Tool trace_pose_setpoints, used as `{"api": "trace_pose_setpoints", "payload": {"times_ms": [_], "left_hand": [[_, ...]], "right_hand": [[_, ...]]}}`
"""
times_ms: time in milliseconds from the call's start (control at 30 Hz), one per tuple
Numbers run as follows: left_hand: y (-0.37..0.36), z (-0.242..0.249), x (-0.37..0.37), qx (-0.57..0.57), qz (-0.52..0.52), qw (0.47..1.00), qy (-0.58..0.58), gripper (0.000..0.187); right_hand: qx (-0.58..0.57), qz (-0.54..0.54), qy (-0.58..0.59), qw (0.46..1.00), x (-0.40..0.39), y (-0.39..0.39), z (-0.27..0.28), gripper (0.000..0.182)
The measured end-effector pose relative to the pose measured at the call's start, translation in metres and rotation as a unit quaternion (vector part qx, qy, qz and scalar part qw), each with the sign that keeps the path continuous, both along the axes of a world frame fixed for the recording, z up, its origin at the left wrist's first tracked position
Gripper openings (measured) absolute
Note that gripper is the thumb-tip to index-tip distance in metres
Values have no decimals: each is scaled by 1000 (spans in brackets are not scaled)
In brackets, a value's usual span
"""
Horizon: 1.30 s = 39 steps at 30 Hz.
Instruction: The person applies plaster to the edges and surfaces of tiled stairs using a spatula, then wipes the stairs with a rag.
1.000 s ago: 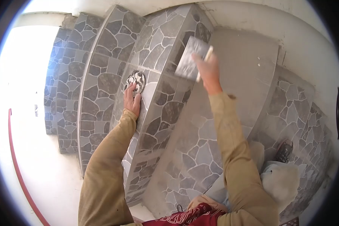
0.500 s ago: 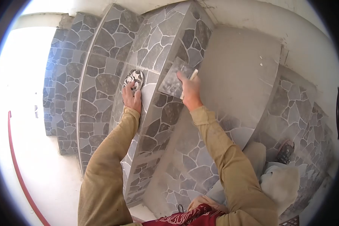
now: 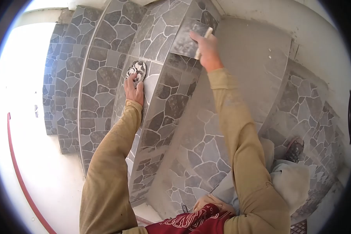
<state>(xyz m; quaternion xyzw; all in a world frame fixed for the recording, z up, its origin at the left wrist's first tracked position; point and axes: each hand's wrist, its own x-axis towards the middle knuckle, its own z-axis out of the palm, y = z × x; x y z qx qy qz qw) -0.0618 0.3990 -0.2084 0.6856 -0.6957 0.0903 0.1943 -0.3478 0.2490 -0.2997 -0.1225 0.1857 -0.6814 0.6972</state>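
Note:
My left hand (image 3: pixel 134 90) rests with bent fingers on a black-and-white patterned shoe or similar item (image 3: pixel 137 71), lying on the stone-patterned step (image 3: pixel 156 72). The fingers touch its near side. In my right hand (image 3: pixel 208 48) is a flat rectangular trowel (image 3: pixel 189 38) with a pale handle bar (image 3: pixel 204 42). Its blurred grey plate lies against the step's upright face, near the top edge. Grey dust or paste dulls the tiles around it.
More stone-patterned steps (image 3: pixel 105 78) descend at the left towards a bright area with a red rail (image 3: pixel 21 175). A dusty landing (image 3: pixel 245 58) lies at the right, beside a wall (image 3: pixel 316 39). A shod foot (image 3: pixel 295 149) stands at lower right.
My right hand and the trowel have moved up along the step's face, away from my body. My left hand keeps its place on the patterned item; the view has shifted slightly.

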Motion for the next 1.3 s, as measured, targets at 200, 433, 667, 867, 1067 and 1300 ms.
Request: {"api": "trace_pose_setpoints", "payload": {"times_ms": [200,433,667,867,1067,1300], "left_hand": [[-1,3,-3,2,-2,1000,13,43],[0,4,-6,13,5,1000,10,43],[-8,1,0,4,-15,1000,-2,43],[-2,6,-8,7,-10,1000,-2,44],[2,11,-17,33,25,999,12,45],[0,9,-13,25,19,999,11,44]], "right_hand": [[83,130,210,965,39,138,-46,30],[-185,-194,548,792,63,165,-14,50],[-199,-191,538,796,98,192,-25,58],[-178,-234,521,801,104,187,-17,57],[-98,-182,507,837,88,145,-29,56],[-132,-215,549,796,93,147,-45,60]]}}
